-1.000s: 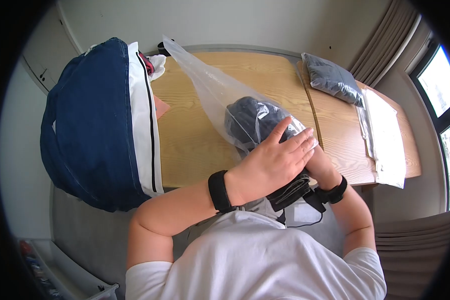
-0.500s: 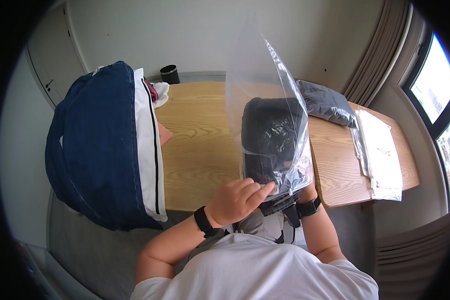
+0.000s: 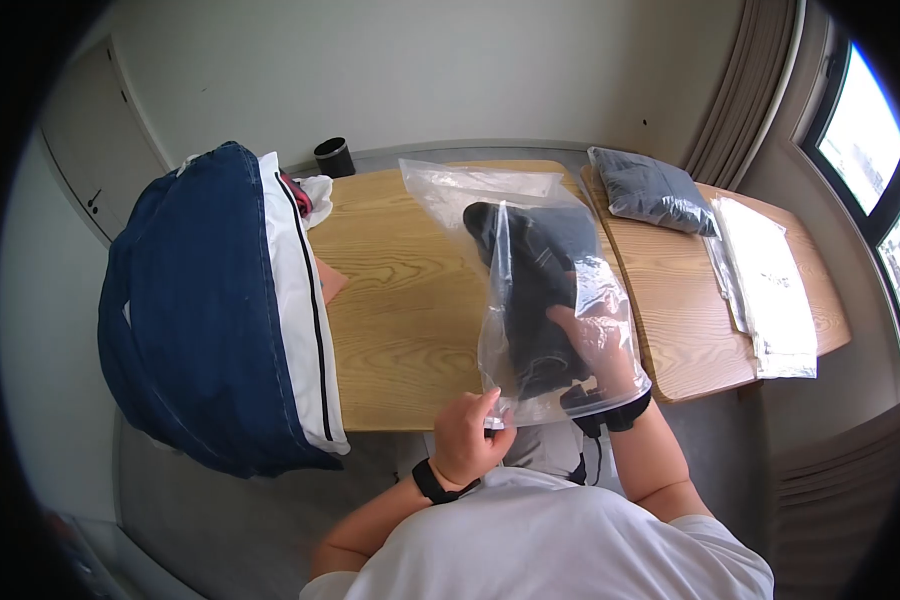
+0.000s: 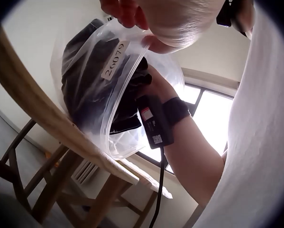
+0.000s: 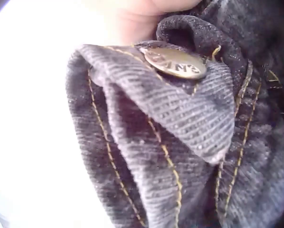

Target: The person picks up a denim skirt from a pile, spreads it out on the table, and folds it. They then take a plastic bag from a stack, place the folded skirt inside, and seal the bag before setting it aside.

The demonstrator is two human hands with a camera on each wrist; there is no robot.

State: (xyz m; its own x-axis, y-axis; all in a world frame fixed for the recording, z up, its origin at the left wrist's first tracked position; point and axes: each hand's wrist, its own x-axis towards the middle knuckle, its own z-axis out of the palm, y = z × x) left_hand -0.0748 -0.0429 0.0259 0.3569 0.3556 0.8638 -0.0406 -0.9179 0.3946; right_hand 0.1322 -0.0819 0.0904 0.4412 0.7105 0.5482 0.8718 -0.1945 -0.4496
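A pair of folded dark jeans (image 3: 540, 300) lies inside a clear plastic bag (image 3: 440, 182) held over the table's near side. My right hand (image 3: 602, 345) reaches in through the bag's mouth and grips the jeans, thumb on top. Up close in the right wrist view, the jeans' metal button (image 5: 176, 62) and yellow stitching show. At the left corner of the mouth, my left hand (image 3: 465, 440) pinches the bag's edge. The left wrist view shows a label (image 4: 115, 61) reading 26079 on the bag.
A large navy and white bag (image 3: 200, 310) stands at the left of the wooden table (image 3: 400, 330). On the right table section are a bagged dark garment (image 3: 655, 190) and a stack of white plastic bags (image 3: 770, 290). A dark bin (image 3: 334, 157) stands behind.
The bag has swung up, then settled with its far end folded over, and the jeans now sit deeper inside. My right hand has moved into the bag; my left has shifted to its near edge.
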